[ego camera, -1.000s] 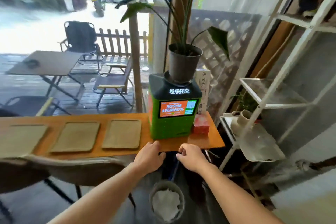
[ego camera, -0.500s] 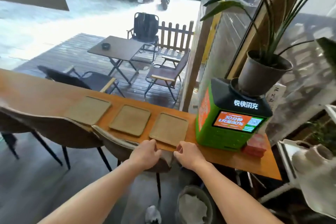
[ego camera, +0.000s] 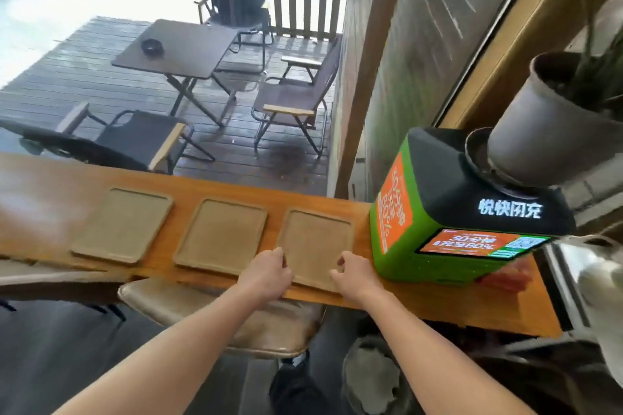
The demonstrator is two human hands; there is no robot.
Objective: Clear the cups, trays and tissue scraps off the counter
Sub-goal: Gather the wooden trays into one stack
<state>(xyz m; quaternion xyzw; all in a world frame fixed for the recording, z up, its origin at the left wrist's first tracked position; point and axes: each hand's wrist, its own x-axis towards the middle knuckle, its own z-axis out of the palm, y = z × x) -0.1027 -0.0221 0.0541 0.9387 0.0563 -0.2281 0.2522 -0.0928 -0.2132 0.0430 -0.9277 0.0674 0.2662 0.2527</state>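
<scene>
Now the left hand (ego camera: 266, 274) and the right hand (ego camera: 358, 274) grip the near edge of the rightmost tray (ego camera: 317, 239) (fingers curled), beside a green machine (ego camera: 428, 263).

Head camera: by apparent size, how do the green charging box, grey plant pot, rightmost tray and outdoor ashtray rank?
1. green charging box
2. grey plant pot, cropped by the frame
3. rightmost tray
4. ashtray, tiny here but far away outside
</scene>
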